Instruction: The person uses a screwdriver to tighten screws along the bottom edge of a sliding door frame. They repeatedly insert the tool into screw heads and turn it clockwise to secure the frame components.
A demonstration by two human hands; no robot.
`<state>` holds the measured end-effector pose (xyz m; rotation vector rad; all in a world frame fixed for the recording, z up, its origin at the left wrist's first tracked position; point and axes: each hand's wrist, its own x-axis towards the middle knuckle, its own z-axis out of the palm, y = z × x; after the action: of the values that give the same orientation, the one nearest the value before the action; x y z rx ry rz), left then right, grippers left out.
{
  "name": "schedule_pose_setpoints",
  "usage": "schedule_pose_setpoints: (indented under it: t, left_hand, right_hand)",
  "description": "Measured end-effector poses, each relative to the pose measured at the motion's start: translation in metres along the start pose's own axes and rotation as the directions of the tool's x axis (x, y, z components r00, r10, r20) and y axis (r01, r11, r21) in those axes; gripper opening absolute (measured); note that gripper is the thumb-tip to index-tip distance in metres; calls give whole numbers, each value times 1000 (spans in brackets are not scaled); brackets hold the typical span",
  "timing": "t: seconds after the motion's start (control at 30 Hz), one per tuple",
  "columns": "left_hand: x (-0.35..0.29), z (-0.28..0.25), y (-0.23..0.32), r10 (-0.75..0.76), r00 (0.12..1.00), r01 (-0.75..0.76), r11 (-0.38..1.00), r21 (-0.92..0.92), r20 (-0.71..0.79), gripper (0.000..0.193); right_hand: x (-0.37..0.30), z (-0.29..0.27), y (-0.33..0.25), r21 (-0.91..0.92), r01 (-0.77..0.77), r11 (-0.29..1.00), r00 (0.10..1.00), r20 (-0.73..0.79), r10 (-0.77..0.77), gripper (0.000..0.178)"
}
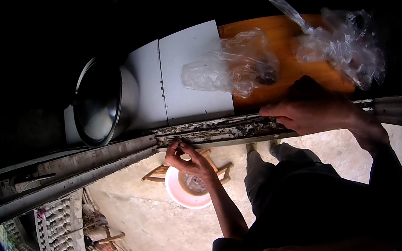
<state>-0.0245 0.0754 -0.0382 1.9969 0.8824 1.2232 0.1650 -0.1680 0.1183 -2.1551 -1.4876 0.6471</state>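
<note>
Window track [222, 133], with its worn and dark-spotted surface, is running across the middle of the view, and I am taking its centre as the clock's centre. Dark patches are covering much of its length, so the handling along it is probably being only partly done; which stretch is already finished, I cannot tell. The right hand [317, 111] is resting on it at 3 o'clock, with fingers bending and pointing to 9 o'clock (the palm is hiding, so I cannot tell if it is gripping something). At 8 o'clock, the left hand [190, 163] is bringing thumb and fingertips close together beside the near edge; whether a small piece is sitting between them, I cannot tell. Beyond this hand, a pink basin [174, 195] is holding cloudy liquid. 2 plastic bags, 1 between 11 and 12 o'clock [248, 59] and 1 at 2 o'clock [352, 46], are lying apart from both hands.
</note>
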Motion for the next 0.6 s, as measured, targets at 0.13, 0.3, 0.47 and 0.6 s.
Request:
schedule_pose_setpoints:
  t: [0.13, 0.3, 0.47, 0.6]
  left_hand:
    - [0, 2, -10, 33, 999, -33, 999, -1, 1, 17]
    - [-1, -1, -3, -26, 999, 27, 999, -30, 30, 18]
    - [0, -3, -5, -22, 999, 21, 1000, 12, 44, 20]
    - [-1, -1, -2, -62, 998, 62, 998, 6, 27, 22]
  right_hand:
    - [-1, 2, -1, -76, 18, 997, 1000, -5, -18, 3]
    - [34, 24, -8, -77, 108, 991, 993, -41, -111, 28]
    - [27, 13, -6, -63, 68, 996, 998, 7, -67, 25]
    - [52, 28, -12, -162, 228, 960, 965, -92, -245, 24]
